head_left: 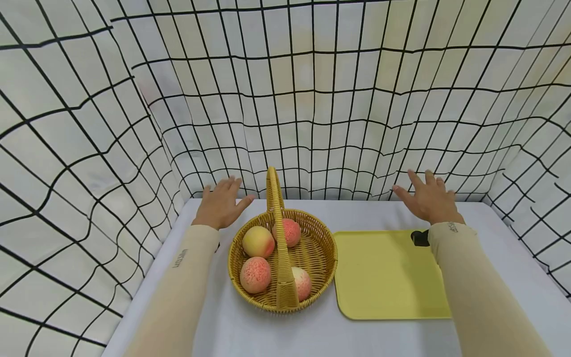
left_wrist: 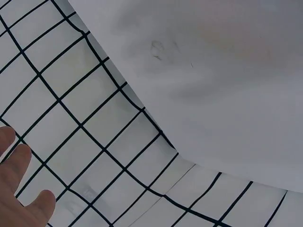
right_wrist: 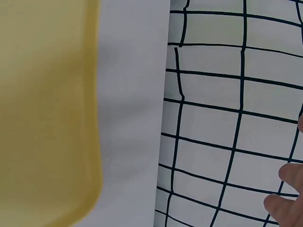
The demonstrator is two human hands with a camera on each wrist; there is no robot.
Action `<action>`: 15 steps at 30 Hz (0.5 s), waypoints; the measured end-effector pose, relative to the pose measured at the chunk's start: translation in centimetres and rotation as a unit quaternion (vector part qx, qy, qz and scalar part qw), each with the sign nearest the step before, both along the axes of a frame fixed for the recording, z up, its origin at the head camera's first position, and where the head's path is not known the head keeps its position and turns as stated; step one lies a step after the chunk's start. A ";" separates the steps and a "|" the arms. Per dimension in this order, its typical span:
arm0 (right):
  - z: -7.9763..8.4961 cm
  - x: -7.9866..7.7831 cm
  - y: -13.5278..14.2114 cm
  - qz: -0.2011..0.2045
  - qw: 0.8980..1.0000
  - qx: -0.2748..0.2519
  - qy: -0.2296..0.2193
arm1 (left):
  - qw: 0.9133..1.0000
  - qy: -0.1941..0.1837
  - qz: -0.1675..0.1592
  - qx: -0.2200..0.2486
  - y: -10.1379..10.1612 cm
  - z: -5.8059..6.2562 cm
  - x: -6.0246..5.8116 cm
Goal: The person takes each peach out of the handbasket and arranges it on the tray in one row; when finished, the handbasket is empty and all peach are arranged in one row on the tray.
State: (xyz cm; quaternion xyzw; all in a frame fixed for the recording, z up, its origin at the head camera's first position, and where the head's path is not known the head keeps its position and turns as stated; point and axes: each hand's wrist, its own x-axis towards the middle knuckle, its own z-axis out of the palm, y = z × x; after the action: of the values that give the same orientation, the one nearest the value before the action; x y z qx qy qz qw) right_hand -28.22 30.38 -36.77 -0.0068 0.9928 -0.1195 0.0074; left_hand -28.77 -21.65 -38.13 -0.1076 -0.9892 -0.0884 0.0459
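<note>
In the head view my left hand (head_left: 221,204) hovers with spread fingers over the table's back left, just beyond the wicker basket. My right hand (head_left: 429,199), also spread and holding nothing, is above the back edge of the yellow tray. The golden basket (head_left: 331,250) has a tall arched handle (head_left: 282,248). Inside it lie a yellow peach (head_left: 258,242) with a red blush, a pink peach (head_left: 255,274) at the front left, another pink peach (head_left: 291,232) behind the handle, and a pale pink peach (head_left: 302,283) partly hidden by the handle.
The flat yellow tray (head_left: 383,277) lies right of the basket, close to its rim. A white table (head_left: 321,337) carries both. White walls with a black grid netting (head_left: 312,91) enclose the back and sides. A black wrist device (head_left: 420,238) shows at the right sleeve.
</note>
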 end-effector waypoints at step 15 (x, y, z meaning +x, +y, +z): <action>-0.7 1.8 -4.9 0.056 0.961 -0.270 0.003 | 0.969 -0.138 0.002 0.207 -1.6 -1.1 3.8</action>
State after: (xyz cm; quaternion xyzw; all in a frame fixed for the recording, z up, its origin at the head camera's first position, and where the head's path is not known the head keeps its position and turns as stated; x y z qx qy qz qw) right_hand -26.37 25.51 -37.44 -0.0648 0.9217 -0.3823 0.0089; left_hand -24.99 -23.28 -39.22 -0.0807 -0.9464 -0.3049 -0.0694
